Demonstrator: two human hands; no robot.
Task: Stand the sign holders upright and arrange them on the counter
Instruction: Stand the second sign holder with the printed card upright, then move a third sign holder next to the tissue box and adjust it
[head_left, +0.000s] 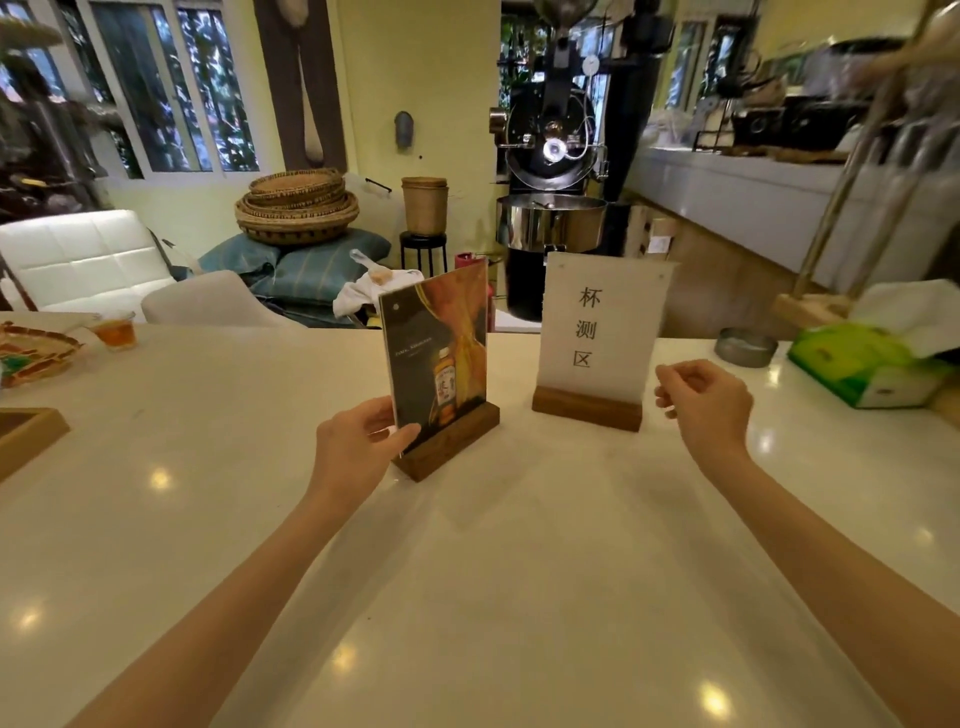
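Sign holders are both standing upright on the white bench (467, 597), side by side and a little apart, in the middle of the scene. Nearest, the left hand (358, 447) has its grip closed on the lower left edge of the poster sign holder (441, 364), thumb in front and fingers behind the clear panel; its wooden base sits flat but is angled, so the panel faces somewhat to the right. Just beyond and to the right, the white sign holder (597, 338) with printed characters stands square on its own wooden base, and the right hand (701, 400) hovers just beside its right edge, fingers loosely curled, holding nothing and touching nothing. Further right lie a small metal dish (745, 347) and a green tissue box (872, 364). The standing-up step looks done; arranging seems in hand. The next move likely calls for a gentle turn of the poster holder's base to line it up with its neighbour without tipping it.
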